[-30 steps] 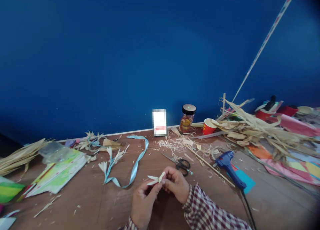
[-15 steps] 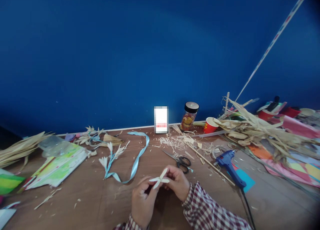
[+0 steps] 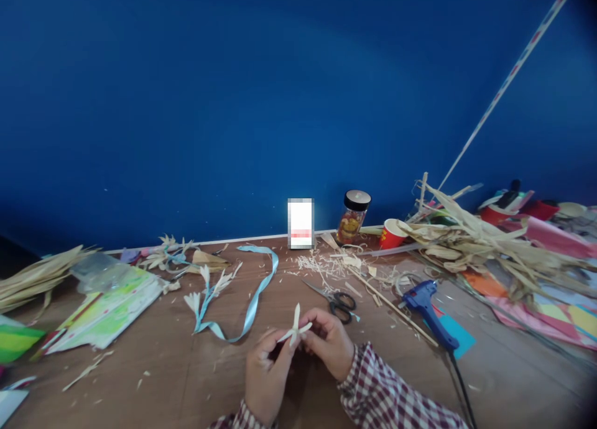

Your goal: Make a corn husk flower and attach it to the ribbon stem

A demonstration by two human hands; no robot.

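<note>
Hands meet low over the brown table (image 3: 153, 360), wrists angled inward, checked cuffs showing. Her left hand (image 3: 263, 379) curls upward, its fingertips pinched on a small pale husk flower (image 3: 295, 329); the right hand (image 3: 331, 345) closes on the same piece from the other side, knuckles raised. Black scissors (image 3: 338, 301) lie just beyond, a blue glue gun (image 3: 426, 311) to the right.

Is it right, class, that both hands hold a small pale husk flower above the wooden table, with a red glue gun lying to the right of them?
Not quite. The glue gun is blue, not red, as the head view shows. The rest holds: the left hand and right hand hold the small pale husk flower above the wooden table, the gun to their right.
</note>
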